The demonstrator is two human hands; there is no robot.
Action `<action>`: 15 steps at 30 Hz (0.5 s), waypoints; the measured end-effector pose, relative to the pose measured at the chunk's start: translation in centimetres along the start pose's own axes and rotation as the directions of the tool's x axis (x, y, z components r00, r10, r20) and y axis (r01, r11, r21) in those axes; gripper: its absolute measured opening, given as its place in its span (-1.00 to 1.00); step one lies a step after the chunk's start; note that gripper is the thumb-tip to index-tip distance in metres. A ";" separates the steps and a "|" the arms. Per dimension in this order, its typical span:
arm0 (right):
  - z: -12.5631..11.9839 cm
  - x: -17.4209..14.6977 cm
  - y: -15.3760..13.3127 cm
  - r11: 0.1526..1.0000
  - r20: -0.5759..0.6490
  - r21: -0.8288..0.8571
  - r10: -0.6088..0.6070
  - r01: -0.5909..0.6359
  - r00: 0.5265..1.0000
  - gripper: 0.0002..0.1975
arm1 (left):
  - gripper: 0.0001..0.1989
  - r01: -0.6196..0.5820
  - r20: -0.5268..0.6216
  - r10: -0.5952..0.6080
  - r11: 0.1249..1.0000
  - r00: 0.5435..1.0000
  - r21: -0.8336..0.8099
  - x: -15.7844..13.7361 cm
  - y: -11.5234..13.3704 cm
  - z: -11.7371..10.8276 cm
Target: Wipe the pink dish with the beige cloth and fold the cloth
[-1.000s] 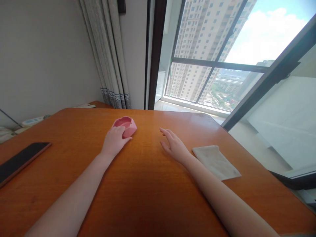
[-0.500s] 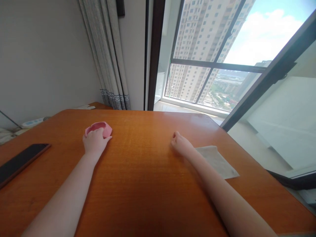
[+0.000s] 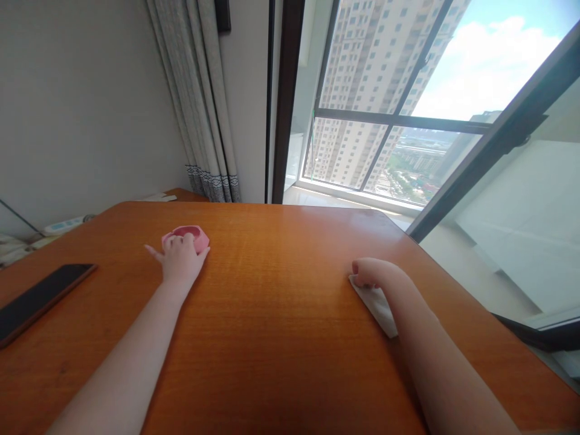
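A small pink faceted bowl (image 3: 202,238) sits on the wooden table toward the far left. My left hand (image 3: 181,257) grips its near rim, with fingertips inside, the thumb along the right side and the little finger stuck out to the left. On the right side lies a flat whitish-grey cloth or tissue (image 3: 378,308). My right hand (image 3: 374,275) is bent down over the cloth's far left corner, its fingers curled. The fingertips are mostly hidden, so I cannot tell what is in them. Hand and forearm cover much of the cloth.
A dark phone-like slab (image 3: 43,299) with a brown edge rests on the left of the brown table (image 3: 272,338). Behind the table hang grey curtains (image 3: 199,109), beside a large window (image 3: 389,115). White items (image 3: 63,226) lie beyond the left edge.
My right hand has moved right, from bare tabletop to over the cloth, and its wrist has bent. My left hand stays at the bowl; its little finger has spread outward.
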State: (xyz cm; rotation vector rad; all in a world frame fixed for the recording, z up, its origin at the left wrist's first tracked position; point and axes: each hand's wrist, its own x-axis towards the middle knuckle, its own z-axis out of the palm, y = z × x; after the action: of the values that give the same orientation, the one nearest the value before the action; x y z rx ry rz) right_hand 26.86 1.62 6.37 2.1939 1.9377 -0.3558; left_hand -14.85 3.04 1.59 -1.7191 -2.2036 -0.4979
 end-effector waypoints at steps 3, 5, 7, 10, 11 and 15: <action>0.2 -0.3 -1.8 0.997 0.033 -0.019 -0.080 0.081 0.996 -0.85 | -0.73 -0.103 -0.166 0.082 0.987 0.983 -0.125 -0.9 2.5 -0.7; 0.9 -0.4 -3.4 0.992 0.000 -0.018 -0.125 0.125 0.992 -0.90 | -0.76 -0.281 -0.229 0.232 0.936 0.945 -0.211 -2.2 5.0 -1.4; 2.0 -0.5 -5.3 0.988 -0.069 0.012 -0.155 0.157 0.985 -0.96 | -0.77 -0.511 -0.250 0.451 0.806 0.857 -0.299 -3.9 7.7 -2.0; 4.2 -0.6 -8.6 0.910 -0.290 0.300 -0.197 0.285 0.936 -0.92 | -0.76 -0.723 -0.281 0.676 0.561 0.681 -0.404 -6.5 10.8 -3.1; 4.7 -0.6 -9.5 0.800 -0.329 0.474 -0.226 0.367 0.917 -0.91 | -0.75 -0.751 -0.288 0.713 0.498 0.639 -0.434 -7.2 11.4 -3.3; 5.9 0.5 -11.2 0.114 -0.460 0.859 -0.258 0.499 0.850 -0.81 | -0.71 -0.746 -0.149 0.863 0.316 0.482 -0.586 -8.4 12.1 -3.6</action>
State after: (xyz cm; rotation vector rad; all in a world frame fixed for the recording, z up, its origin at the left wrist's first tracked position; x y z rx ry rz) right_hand 15.55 1.73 0.72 2.1286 2.8725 -2.0872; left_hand -1.04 -3.18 2.10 -3.0080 -0.9093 -0.7781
